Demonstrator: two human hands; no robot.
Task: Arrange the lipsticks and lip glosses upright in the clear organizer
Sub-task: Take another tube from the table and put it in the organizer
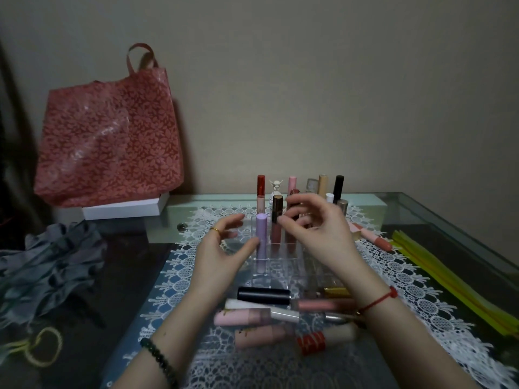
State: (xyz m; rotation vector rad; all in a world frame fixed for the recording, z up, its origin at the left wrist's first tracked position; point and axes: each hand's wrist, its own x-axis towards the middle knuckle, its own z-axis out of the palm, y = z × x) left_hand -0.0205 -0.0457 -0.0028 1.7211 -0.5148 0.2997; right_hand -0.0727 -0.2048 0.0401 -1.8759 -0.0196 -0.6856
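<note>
Organizer loading, partly filled

The clear organizer (276, 265) sits mid-worktop on a lace runner (393, 279), with a lilac tube (261, 239) upright in it. Left hand (224, 248) and right hand (317, 231) hover with fingers spread, gripping nothing, partly screening the rear tubes. A black tube (264, 295) lies flat in front.

**One head-worn view, angled down over the table**

A single wide-angle camera sits on the person's head, facing forward and down. It looks along both forearms to the left hand (224, 245) and right hand (317, 231), which are close below the lens. The clear organizer (280, 265) lies near the centre, and the wall (309, 94) fills the upper half. Straight edges bow toward the frame's borders. No second view overlaps it.
</note>
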